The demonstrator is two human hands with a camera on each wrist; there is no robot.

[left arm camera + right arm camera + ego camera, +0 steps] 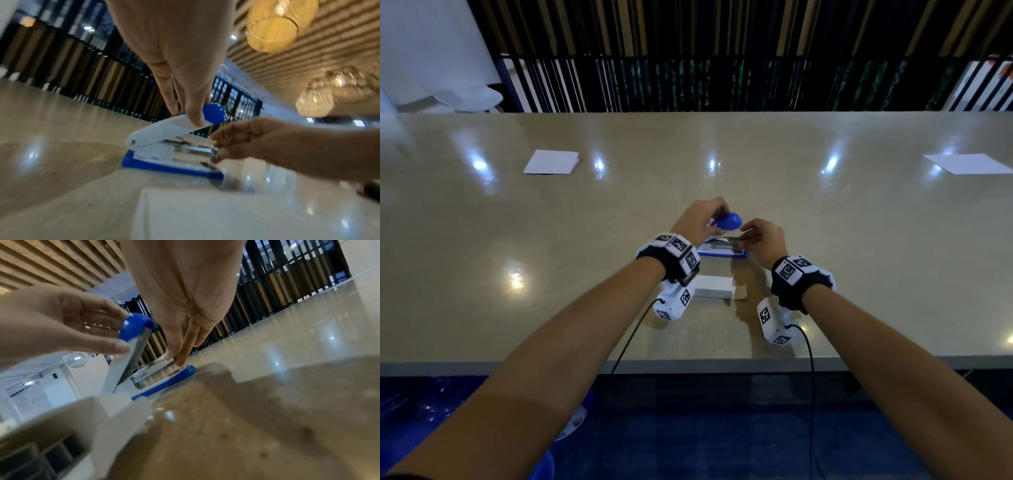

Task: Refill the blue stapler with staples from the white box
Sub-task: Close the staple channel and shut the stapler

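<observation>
The blue stapler (722, 253) lies on the table with its lid (164, 129) swung up. My left hand (717, 214) pinches the lid just behind its blue tip (213, 113) and holds it raised. My right hand (744, 238) pinches the front end of the bare metal magazine (195, 150), thumb below and fingers above. The frames do not show whether a staple strip is between those fingers. The white box (714, 287) lies nearer me than the stapler, between my wrists, its right end flap open. In the right wrist view the box (115, 426) fills the lower left.
A folded white paper (553, 161) lies far left on the beige table (859, 240), and another white sheet (967, 163) lies far right. The table's near edge (722, 365) is below my wrists. A dark slatted railing stands behind the table.
</observation>
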